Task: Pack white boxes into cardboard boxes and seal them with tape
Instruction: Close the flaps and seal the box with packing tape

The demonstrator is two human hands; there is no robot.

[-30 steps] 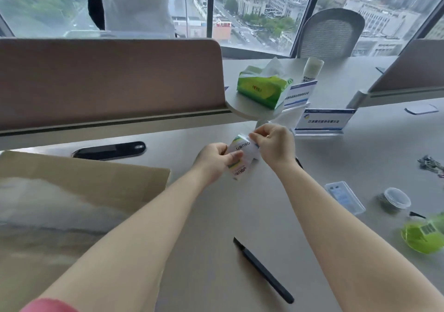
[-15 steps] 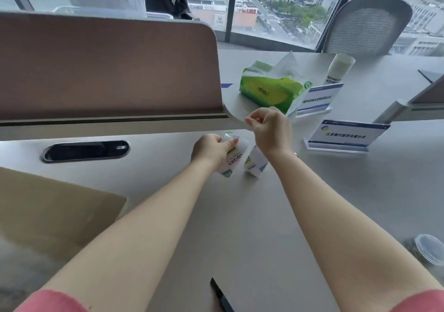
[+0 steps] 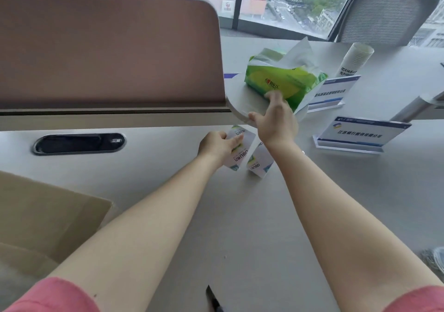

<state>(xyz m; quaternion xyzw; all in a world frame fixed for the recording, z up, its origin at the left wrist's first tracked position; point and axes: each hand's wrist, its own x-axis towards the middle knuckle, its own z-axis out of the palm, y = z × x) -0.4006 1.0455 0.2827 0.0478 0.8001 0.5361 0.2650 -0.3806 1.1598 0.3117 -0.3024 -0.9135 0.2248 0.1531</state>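
A pale grey office desk (image 3: 240, 227) fills the view, backed by a brown fabric divider panel (image 3: 108, 47) and, beyond it, tall windows over city streets and a grey mesh chair (image 3: 389, 11).

Two small white boxes with green and blue printing lie near the middle of the desk. The one on the left (image 3: 240, 150) is tilted, its long axis running from near-left to far-right, the lettering reading along that line. The second small white box (image 3: 258, 162) sits just beside it to the right, touching or nearly touching it, with one corner pointing toward the camera.

Past them a round grey raised shelf (image 3: 242, 95) carries a green plastic tissue pack (image 3: 286, 80) with a white tissue sticking up. Two white and blue name signs (image 3: 360, 133) stand to the right, with a stack of paper cups (image 3: 355, 59) behind them. A black oval cable slot (image 3: 79, 143) lies at the left, and a brown cardboard box flap (image 3: 43, 215) at the near left. A black pen tip (image 3: 213, 302) shows at the bottom edge.

The left hand (image 3: 218, 145) grips the tilted box, fingers curled over its near-left end. The right hand (image 3: 276, 121) is above and beyond both boxes, fingers stretched out loose, fingertips against the tissue pack, holding nothing.
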